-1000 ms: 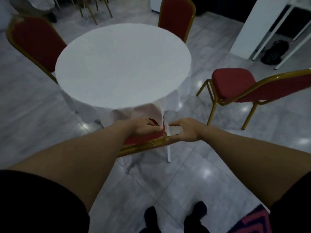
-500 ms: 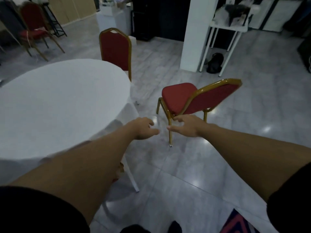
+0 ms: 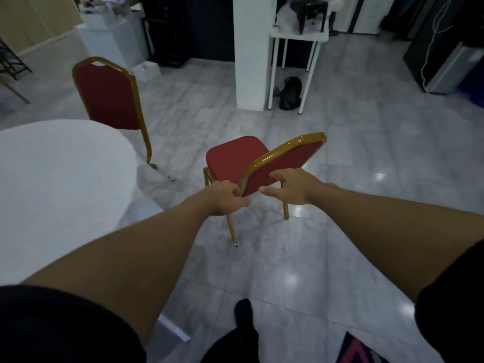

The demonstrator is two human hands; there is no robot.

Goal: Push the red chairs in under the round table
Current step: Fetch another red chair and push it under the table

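Note:
A red chair (image 3: 230, 158) with a gold frame stands on the floor to the right of the round table (image 3: 65, 179), apart from it, its backrest toward me. My left hand (image 3: 226, 199) is curled around the lower left edge of that backrest. My right hand (image 3: 292, 188) is open, fingers spread against the rear of the backrest. A second red chair (image 3: 110, 98) stands upright at the table's far edge, its seat hidden by the white tablecloth.
A white pillar (image 3: 251, 48) and a white side table (image 3: 298, 38) stand beyond the chair, with a black bag (image 3: 290, 93) under the side table. Dark cabinets (image 3: 445, 48) line the right. My foot (image 3: 243, 313) and a rug corner (image 3: 358, 349) are below.
My hands let go of the chair at the table's near side. The view swung right, both hands reached the loose chair, and my left hand closed on its backrest edge.

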